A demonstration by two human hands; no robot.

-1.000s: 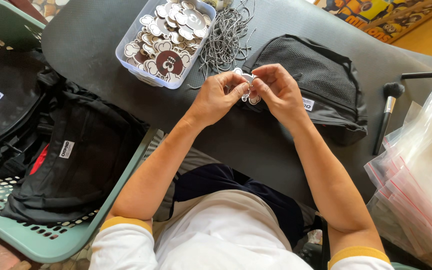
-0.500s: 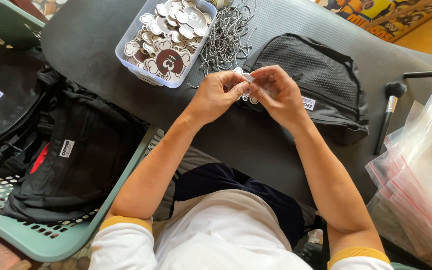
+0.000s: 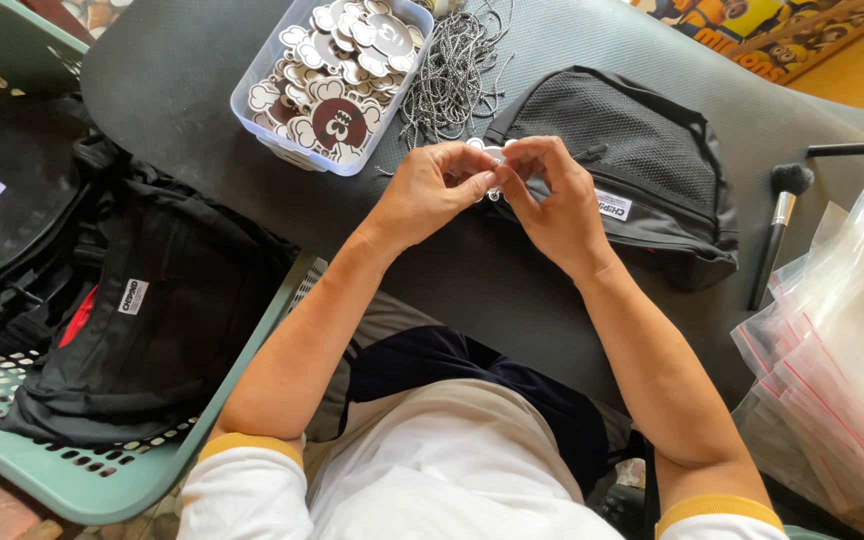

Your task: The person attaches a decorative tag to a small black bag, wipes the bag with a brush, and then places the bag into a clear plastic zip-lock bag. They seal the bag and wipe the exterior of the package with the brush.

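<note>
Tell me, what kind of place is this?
Probably a small workshop for packing bags: a tub of charms, black bags piled in a green basket, clear plastic sleeves, and both hands pinching one small charm.

A white top with mustard-yellow sleeve cuffs is worn; the forearms, left hand (image 3: 430, 190) and right hand (image 3: 555, 203) are left bare, without rings.

On the desk (image 3: 202, 90), a tray (image 3: 252, 105) of tags sits at the far left, with a heap of cords (image 3: 452, 75) just right of it. Right again lies a pouch (image 3: 642, 170) — a brush (image 3: 777, 230) beyond it. A basket (image 3: 82, 480) of bags stands left of the desk; plastic sleeves (image 3: 842, 360) pile up at right.
</note>
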